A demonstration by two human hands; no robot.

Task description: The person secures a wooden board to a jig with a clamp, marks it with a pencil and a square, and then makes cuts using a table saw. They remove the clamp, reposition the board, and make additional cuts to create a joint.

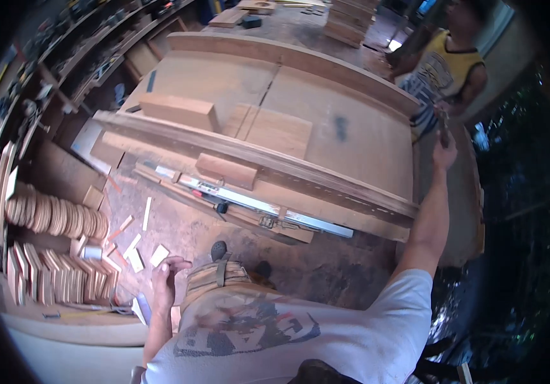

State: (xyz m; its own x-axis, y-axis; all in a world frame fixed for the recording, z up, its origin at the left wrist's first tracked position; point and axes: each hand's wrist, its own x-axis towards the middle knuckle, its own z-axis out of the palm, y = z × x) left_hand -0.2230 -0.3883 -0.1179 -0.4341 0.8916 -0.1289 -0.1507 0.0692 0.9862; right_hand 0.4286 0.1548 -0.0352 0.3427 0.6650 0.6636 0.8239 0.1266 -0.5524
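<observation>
My right hand stretches out at the right, fingers closed around a small, dark brownish object that I cannot make out. The other end of this object is close to the hand of another person in a yellow top. Low at the left, my left hand hangs beside my waist, its fingers loosely extended with nothing visible in them. Just above it in view is a pale wood offcut.
A large wooden worktable with a long fence spans the middle, bearing wood blocks. A metal level lies along its near side. Stacked round pieces and angled pieces stand left, below tool shelves. Offcuts litter the floor.
</observation>
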